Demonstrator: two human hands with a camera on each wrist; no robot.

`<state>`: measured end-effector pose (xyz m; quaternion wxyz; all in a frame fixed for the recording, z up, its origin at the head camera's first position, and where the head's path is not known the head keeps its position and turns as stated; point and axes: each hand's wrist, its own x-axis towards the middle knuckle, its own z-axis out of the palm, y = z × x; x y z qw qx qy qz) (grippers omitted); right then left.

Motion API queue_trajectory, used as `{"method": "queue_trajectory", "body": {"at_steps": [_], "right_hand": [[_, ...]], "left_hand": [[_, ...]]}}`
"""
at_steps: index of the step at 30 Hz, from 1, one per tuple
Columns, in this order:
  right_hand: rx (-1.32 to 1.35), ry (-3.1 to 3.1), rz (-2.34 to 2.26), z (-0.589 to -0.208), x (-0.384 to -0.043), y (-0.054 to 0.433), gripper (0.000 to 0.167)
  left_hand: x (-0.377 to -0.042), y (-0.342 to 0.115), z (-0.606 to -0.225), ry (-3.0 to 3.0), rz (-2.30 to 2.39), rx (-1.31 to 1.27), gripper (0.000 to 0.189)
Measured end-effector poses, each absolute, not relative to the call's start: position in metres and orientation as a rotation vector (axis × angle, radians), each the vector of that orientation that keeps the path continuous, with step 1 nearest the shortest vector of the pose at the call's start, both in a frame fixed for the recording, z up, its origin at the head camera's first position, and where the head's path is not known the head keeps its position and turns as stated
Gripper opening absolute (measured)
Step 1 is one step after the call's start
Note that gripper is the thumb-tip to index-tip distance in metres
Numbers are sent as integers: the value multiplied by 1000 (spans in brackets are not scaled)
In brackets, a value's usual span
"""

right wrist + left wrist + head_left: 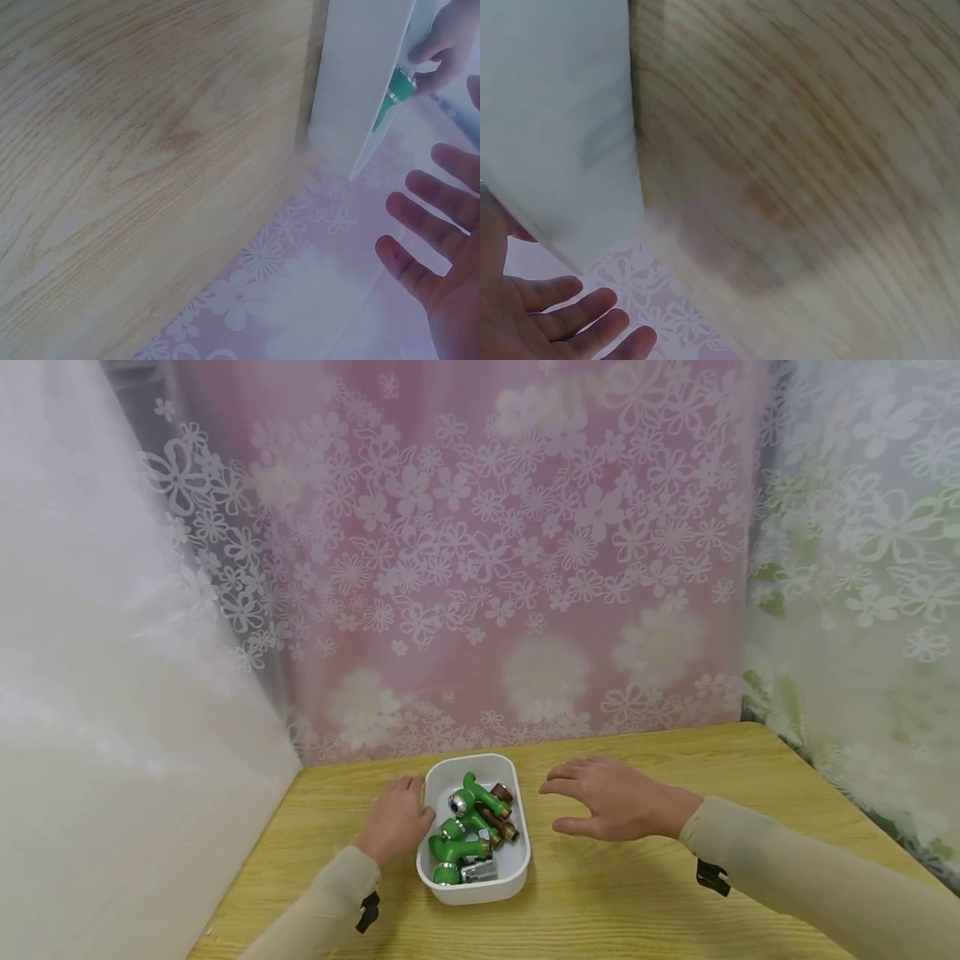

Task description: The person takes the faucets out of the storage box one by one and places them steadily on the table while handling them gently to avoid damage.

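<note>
The tub (480, 894) is white, three taps (450, 848) green — curtain (517, 560) pink, white-flowered.

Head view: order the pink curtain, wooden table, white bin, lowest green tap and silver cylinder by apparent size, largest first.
1. Pink curtain
2. Wooden table
3. White bin
4. Lowest green tap
5. Silver cylinder, a closer call than the others

Pale beige slvs (810, 877), sm. blk pcs (712, 877) nr. both cuffs (699, 827)
</note>
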<state>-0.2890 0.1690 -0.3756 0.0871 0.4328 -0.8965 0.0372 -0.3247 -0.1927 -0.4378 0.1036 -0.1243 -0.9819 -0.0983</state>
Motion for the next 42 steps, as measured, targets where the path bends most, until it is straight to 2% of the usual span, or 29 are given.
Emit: {"method": "queue_trajectory", "body": {"at_steps": [8, 23, 42], "right_hand": [[1289, -2694, 79, -379, -294, 159, 53], [1297, -2757, 174, -388, -322, 122, 53], [1338, -2818, 171, -386, -348, 77, 58]], "left_hand": [[-326, -190, -447, -2875, -296, -369, 48], [-324, -185, -450, -2891, -280, -300, 53], [-323, -185, -453, -2876, -246, -287, 50]]}}
